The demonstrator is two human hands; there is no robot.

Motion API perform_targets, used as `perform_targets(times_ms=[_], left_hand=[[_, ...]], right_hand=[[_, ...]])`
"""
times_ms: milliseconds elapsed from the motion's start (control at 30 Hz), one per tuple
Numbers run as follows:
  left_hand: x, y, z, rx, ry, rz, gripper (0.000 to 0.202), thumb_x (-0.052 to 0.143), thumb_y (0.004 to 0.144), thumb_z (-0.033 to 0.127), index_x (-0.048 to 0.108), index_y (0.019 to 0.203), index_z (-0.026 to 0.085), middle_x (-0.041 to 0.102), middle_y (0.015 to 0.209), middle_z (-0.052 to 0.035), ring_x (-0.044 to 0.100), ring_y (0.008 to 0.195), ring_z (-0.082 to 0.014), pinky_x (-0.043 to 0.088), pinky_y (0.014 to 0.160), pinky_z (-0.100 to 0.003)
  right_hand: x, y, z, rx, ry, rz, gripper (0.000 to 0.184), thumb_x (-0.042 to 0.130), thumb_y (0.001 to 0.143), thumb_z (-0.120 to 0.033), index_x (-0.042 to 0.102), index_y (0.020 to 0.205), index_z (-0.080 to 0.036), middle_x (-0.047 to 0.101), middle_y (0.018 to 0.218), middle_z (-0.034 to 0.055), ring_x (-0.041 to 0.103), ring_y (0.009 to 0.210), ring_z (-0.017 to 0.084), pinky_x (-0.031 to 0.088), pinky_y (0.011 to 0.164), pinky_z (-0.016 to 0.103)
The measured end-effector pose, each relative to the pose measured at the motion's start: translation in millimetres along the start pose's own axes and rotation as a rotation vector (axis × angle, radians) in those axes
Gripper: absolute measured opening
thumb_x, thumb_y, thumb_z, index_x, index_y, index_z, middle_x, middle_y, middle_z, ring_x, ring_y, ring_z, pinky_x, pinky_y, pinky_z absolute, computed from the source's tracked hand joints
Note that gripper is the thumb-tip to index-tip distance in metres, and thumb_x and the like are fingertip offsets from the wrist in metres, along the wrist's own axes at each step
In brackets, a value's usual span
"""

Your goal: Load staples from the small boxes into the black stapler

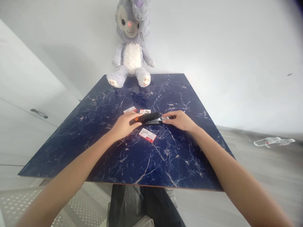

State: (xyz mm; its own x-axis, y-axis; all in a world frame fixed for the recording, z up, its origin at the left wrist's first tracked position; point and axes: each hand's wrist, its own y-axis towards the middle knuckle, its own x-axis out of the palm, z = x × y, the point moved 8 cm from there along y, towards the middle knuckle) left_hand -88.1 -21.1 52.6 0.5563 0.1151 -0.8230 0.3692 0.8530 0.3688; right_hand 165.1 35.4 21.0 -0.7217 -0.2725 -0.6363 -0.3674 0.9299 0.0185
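Observation:
A black stapler [151, 117] with an orange part at its left end lies across the middle of the table. My left hand [125, 124] is closed around that left end, thumb and fingers on either side. At the opposite end, my right hand [178, 120] pinches a small silvery metal strip [167, 118], which meets the stapler; whether it is loose or part of the stapler I cannot tell. A small red-and-white box [147, 135] rests just in front of the stapler. Two more little boxes [130, 109] [145, 111] lie behind it, partly covered.
The blue marble-patterned table [151, 167] has its front edge near my lap. A large grey plush toy [132, 56] sits at the back against the wall. To the right, clear plastic bottles [272, 142] lie on the floor. A white cabinet [26, 126] stands left.

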Motion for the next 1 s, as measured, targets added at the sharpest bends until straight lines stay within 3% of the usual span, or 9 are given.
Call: perform_targets(times_ms=[333,600,800,1000], left_hand=[[-0.4,1,2,-0.022,0.007,-0.006,0.038,0.072,0.092,0.031,0.068,0.129,0.025,0.07,0.132,-0.0089,0.065,0.123,-0.0275,0.05,0.108,-0.047],[-0.2,2,3,-0.039,-0.021,-0.025,0.039,0.072,0.092,0.03,0.067,0.13,0.026,0.071,0.13,-0.0076,0.067,0.119,-0.0262,0.052,0.104,-0.044],[0.5,2,2,-0.061,-0.012,-0.038,0.04,0.07,0.092,0.032,0.066,0.132,0.027,0.071,0.129,-0.0079,0.068,0.115,-0.0264,0.053,0.103,-0.044],[1.3,1,1,-0.066,-0.028,-0.032,0.04,0.07,0.092,0.035,0.067,0.131,0.027,0.071,0.13,-0.0074,0.067,0.116,-0.0265,0.054,0.102,-0.042]], right_hand=[[0,7,3,0.034,0.14,-0.04,0.022,0.079,0.079,-0.035,0.082,0.099,-0.028,0.08,0.104,0.0021,0.073,0.091,0.023,0.057,0.087,0.038],[0,6,-1,0.057,0.003,-0.04,0.022,0.078,0.077,-0.036,0.083,0.097,-0.028,0.078,0.09,0.0001,0.07,0.078,0.021,0.055,0.079,0.037],[-2,6,-2,0.087,0.047,-0.076,0.024,0.079,0.077,-0.038,0.083,0.098,-0.027,0.08,0.101,0.0021,0.073,0.088,0.024,0.056,0.084,0.038],[-1,22,-3,0.068,-0.012,-0.287,0.026,0.083,0.073,-0.039,0.082,0.097,-0.029,0.08,0.096,-0.0007,0.073,0.089,0.022,0.055,0.091,0.037]])
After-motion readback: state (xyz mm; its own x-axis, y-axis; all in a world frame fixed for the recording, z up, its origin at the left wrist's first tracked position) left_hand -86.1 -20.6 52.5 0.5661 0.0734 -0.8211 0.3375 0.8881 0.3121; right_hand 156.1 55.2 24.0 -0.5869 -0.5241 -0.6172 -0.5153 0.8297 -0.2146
